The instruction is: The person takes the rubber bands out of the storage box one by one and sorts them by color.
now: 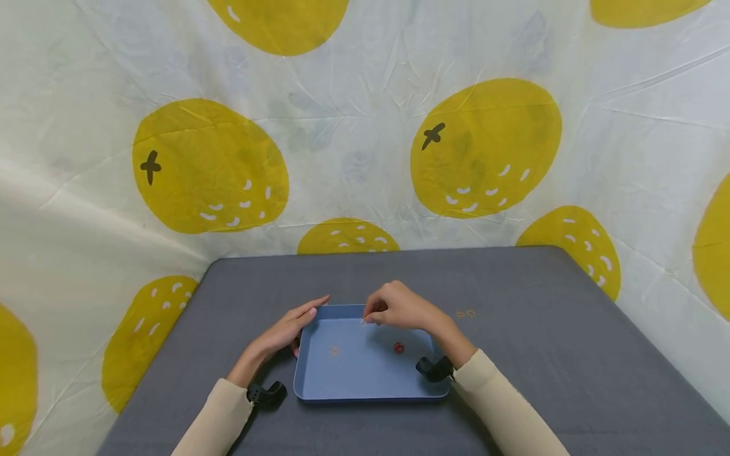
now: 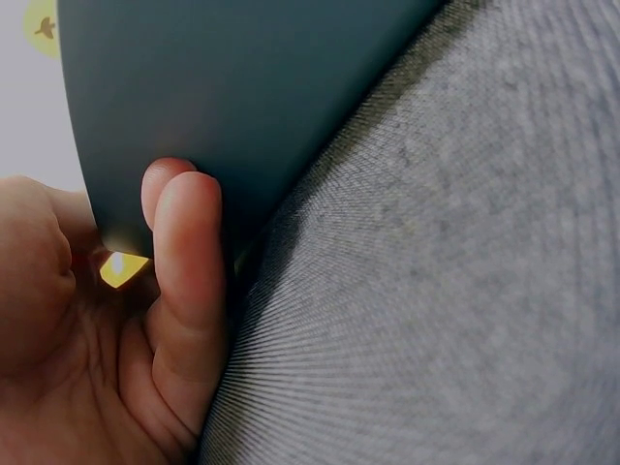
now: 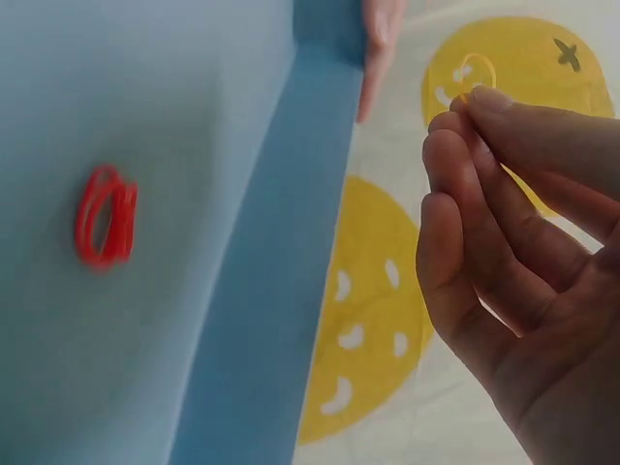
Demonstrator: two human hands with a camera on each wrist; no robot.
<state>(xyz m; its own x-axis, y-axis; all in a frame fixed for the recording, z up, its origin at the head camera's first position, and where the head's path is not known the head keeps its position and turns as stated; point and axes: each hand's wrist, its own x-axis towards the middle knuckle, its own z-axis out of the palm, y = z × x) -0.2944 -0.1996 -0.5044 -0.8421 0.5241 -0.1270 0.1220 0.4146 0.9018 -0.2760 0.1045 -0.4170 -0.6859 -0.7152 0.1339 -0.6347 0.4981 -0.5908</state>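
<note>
My right hand [image 1: 399, 306] hovers above the far part of a blue tray [image 1: 365, 383]. Between thumb and forefinger it pinches a thin yellowish rubber band [image 3: 480, 58], whose loop sticks up past the fingertips in the right wrist view. At the tray's far left corner, my left hand [image 1: 288, 330] grips the side, its fingers [image 2: 189, 252] against the outer wall. Inside the tray, a red rubber band [image 1: 398, 348], looped into a small bundle, lies right of the middle. Pale orange rubber bands [image 1: 334, 351] lie on its left side.
Two small orange bands [image 1: 465, 313] lie on the grey tablecloth [image 1: 547, 354] beyond the tray's right side. A white curtain with yellow fruit shapes [image 1: 487, 149] hangs behind the table. Each wrist wears a black camera [image 1: 267, 395].
</note>
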